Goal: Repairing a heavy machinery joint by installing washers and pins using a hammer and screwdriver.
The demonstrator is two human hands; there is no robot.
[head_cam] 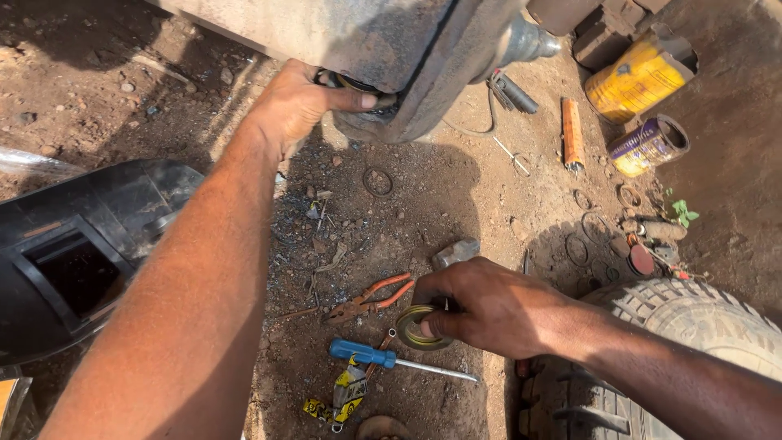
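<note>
Orange-handled pliers (371,299) and a blue-handled screwdriver (391,359) lie on the dirt beside a tyre (692,326). The right hand (489,305) pinches a ring seal (419,327) above them; the left hand (301,106) grips the metal hub (391,114) overhead.

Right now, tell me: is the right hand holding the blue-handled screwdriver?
No, the right hand grips a round ring; the blue-handled screwdriver lies on the dirt below it.

Orange-handled pliers (371,300), blue-handled screwdriver (391,358), two tins (639,81) on dirt; tyre (692,326) lower right; black housing (73,253) left.
</note>
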